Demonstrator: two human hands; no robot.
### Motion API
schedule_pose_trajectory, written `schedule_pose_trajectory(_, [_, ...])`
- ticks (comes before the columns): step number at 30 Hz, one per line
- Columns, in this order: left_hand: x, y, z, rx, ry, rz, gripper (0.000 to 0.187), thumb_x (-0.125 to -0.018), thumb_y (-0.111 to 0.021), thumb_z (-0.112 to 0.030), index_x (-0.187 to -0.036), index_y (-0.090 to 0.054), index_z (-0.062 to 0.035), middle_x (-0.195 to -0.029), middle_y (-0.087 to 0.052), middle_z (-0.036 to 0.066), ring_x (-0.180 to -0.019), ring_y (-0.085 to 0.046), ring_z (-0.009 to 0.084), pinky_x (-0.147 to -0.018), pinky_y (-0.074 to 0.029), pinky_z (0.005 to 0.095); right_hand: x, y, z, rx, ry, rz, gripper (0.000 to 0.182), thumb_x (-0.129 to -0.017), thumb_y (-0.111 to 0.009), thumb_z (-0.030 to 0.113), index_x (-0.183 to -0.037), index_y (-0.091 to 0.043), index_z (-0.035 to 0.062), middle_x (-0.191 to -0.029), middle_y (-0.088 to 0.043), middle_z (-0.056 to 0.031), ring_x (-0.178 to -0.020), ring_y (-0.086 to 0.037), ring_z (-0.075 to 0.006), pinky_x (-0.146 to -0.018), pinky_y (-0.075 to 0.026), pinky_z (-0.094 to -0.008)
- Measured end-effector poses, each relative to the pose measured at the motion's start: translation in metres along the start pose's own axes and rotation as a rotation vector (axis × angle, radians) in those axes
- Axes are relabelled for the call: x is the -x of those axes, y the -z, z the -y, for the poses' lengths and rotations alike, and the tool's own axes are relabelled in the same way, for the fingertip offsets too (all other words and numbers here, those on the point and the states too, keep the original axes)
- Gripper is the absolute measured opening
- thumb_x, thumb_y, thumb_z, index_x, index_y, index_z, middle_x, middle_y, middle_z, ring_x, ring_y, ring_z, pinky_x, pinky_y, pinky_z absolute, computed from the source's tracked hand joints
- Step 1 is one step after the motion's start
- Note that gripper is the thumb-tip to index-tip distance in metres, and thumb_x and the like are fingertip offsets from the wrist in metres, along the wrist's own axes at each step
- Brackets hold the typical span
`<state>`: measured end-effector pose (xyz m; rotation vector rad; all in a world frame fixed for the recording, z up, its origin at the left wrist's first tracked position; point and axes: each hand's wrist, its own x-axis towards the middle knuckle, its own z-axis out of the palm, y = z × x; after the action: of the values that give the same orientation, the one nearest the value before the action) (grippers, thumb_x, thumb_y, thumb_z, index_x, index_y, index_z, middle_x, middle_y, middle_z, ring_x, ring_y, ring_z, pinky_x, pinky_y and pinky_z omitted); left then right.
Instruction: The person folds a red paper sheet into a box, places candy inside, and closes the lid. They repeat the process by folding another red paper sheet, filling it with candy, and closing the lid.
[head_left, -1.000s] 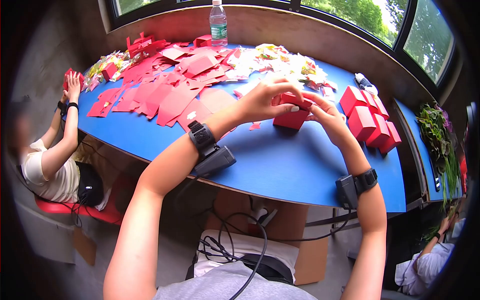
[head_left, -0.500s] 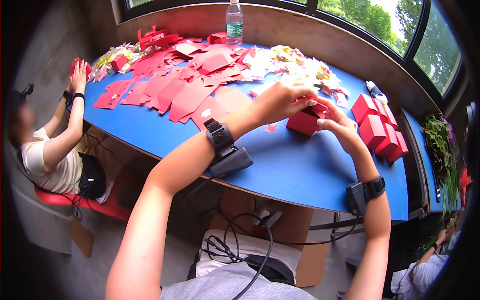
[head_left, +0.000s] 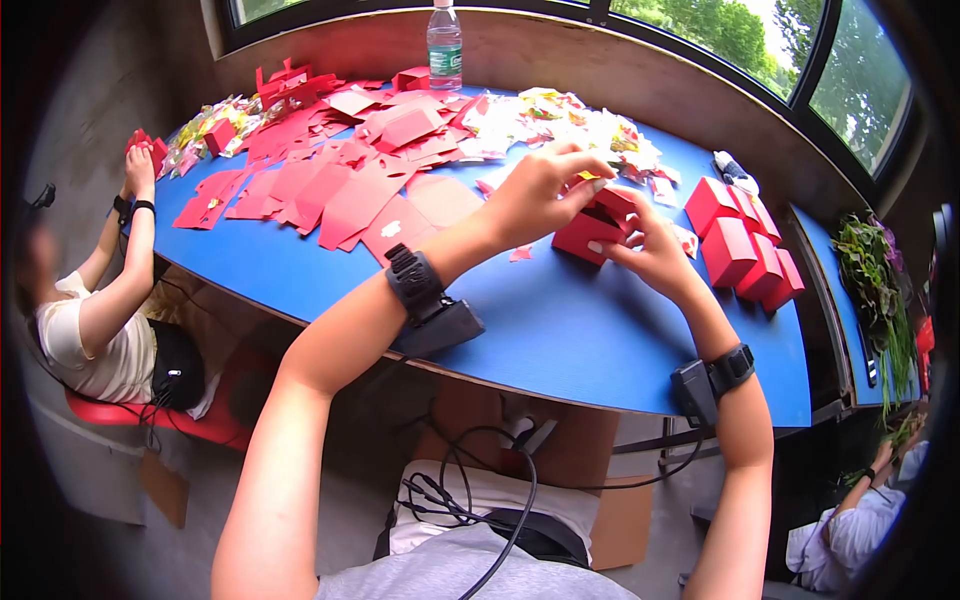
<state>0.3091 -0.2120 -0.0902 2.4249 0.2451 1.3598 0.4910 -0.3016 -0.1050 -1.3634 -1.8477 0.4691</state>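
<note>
A small red paper box (head_left: 578,241) with its top flap raised stands on the blue table in front of me. My right hand (head_left: 655,250) grips it from the right, thumb on the near side and fingers at the raised flap. Over the box's opening is my left hand (head_left: 545,195), its thumb and fingers bent together by the flap. A bit of yellow shows at those fingers; whether it is held cannot be made out. The inside of the box is mostly hidden.
Flat red paper pieces (head_left: 360,190) cover the table's left and middle. Wrapped candies (head_left: 560,125) lie behind my hands. Finished red boxes (head_left: 728,250) stand at right. A water bottle (head_left: 445,50) is at the back. Another person (head_left: 100,310) handles red paper at far left.
My left hand has lifted slightly off the box and its fingers have opened up from the flap. My right hand stays on the box. The whole view has shifted a little.
</note>
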Motion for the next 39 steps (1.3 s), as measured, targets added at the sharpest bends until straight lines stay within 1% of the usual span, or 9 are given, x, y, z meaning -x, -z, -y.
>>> schedule_pose_trajectory(2, [-0.001,0.002,-0.004,0.081,0.103,0.031,0.017,-0.084,-0.058,-0.003,-0.1,-0.064,-0.0034,-0.081,-0.063,0.008,-0.064,-0.064,0.0118,-0.057,-0.049,0.0254,0.0,0.002,0.003,0.023,-0.008,0.003,0.061,-0.074,-0.073,0.018,-0.127,-0.043,0.0072,-0.096,-0.059,-0.0084,-0.067,-0.052,-0.0108,-0.065,-0.049,-0.0255])
schedule_pose_trajectory(6, [-0.001,0.006,-0.006,0.074,0.23,0.138,0.014,-0.082,-0.061,-0.002,-0.096,-0.065,-0.0034,-0.08,-0.063,0.007,-0.066,-0.063,0.0122,-0.056,-0.047,0.025,0.001,0.003,0.003,0.051,-0.009,0.008,0.06,-0.074,-0.072,0.019,-0.126,-0.044,0.0078,-0.096,-0.058,-0.0077,-0.066,-0.048,-0.0103,-0.062,-0.048,-0.0256])
schedule_pose_trajectory(14, [0.001,0.002,0.007,-0.052,-0.09,0.071,0.012,-0.076,-0.064,0.004,-0.086,-0.064,-0.0031,-0.084,-0.061,0.007,-0.074,-0.06,0.0177,-0.062,-0.048,0.0285,0.0,0.005,0.005,0.058,-0.066,0.04,0.06,-0.074,-0.073,0.02,-0.124,-0.046,0.0061,-0.101,-0.059,-0.009,-0.068,-0.053,-0.0113,-0.061,-0.048,-0.026])
schedule_pose_trajectory(22, [0.0,0.005,0.001,-0.074,-0.086,0.086,0.01,-0.076,-0.064,0.002,-0.084,-0.064,-0.0044,-0.085,-0.062,0.005,-0.074,-0.061,0.0161,-0.061,-0.049,0.0271,0.001,0.005,0.004,0.035,-0.029,0.04,0.06,-0.074,-0.073,0.02,-0.125,-0.045,0.0051,-0.107,-0.058,-0.0116,-0.079,-0.057,-0.0162,-0.067,-0.049,-0.0276])
schedule_pose_trajectory(31, [-0.002,0.019,-0.014,-0.341,-0.069,0.323,0.004,-0.078,-0.066,-0.009,-0.08,-0.063,-0.0104,-0.097,-0.054,0.008,-0.071,-0.059,0.0195,-0.058,-0.049,0.0311,0.002,0.006,0.004,0.071,-0.039,0.061,0.065,-0.072,-0.073,0.024,-0.125,-0.043,0.0014,-0.116,-0.054,-0.0182,-0.102,-0.056,-0.0273,-0.083,-0.047,-0.0354])
schedule_pose_trajectory(34, [-0.002,0.025,-0.02,-0.338,-0.035,0.397,0.007,-0.078,-0.067,-0.015,-0.08,-0.062,-0.0113,-0.104,-0.051,0.01,-0.082,-0.06,0.0256,-0.07,-0.049,0.0356,0.003,0.005,0.003,0.099,-0.032,0.042,0.065,-0.073,-0.073,0.023,-0.126,-0.042,0.0016,-0.117,-0.054,-0.019,-0.105,-0.055,-0.0291,-0.086,-0.046,-0.0364])
schedule_pose_trajectory(35, [-0.003,0.026,-0.022,-0.34,-0.058,0.42,0.008,-0.077,-0.067,-0.017,-0.082,-0.062,-0.0123,-0.108,-0.049,0.011,-0.089,-0.06,0.0289,-0.078,-0.049,0.0378,0.002,0.004,-0.001,0.099,-0.035,0.039,0.065,-0.073,-0.073,0.023,-0.126,-0.042,0.0016,-0.117,-0.054,-0.019,-0.105,-0.055,-0.0291,-0.086,-0.046,-0.0364])
schedule_pose_trajectory(37, [-0.003,0.025,-0.025,-0.337,-0.056,0.458,0.016,-0.075,-0.069,-0.018,-0.089,-0.062,-0.0144,-0.113,-0.048,0.012,-0.096,-0.058,0.0303,-0.083,-0.048,0.0388,0.001,0.002,-0.007,0.126,0.061,0.007,0.067,-0.075,-0.073,0.02,-0.132,-0.04,0.0067,-0.097,-0.057,-0.0077,-0.07,-0.05,-0.0112,-0.063,-0.047,-0.0264])
schedule_pose_trajectory(39, [-0.003,0.017,-0.026,-0.377,-0.224,0.402,0.033,-0.077,-0.068,-0.012,-0.109,-0.061,-0.0161,-0.122,-0.046,0.013,-0.106,-0.053,0.0313,-0.088,-0.047,0.0397,0.001,0.003,-0.006,0.126,0.057,0.01,0.067,-0.075,-0.073,0.019,-0.132,-0.039,0.0065,-0.101,-0.057,-0.0089,-0.075,-0.053,-0.0128,-0.066,-0.048,-0.0272])
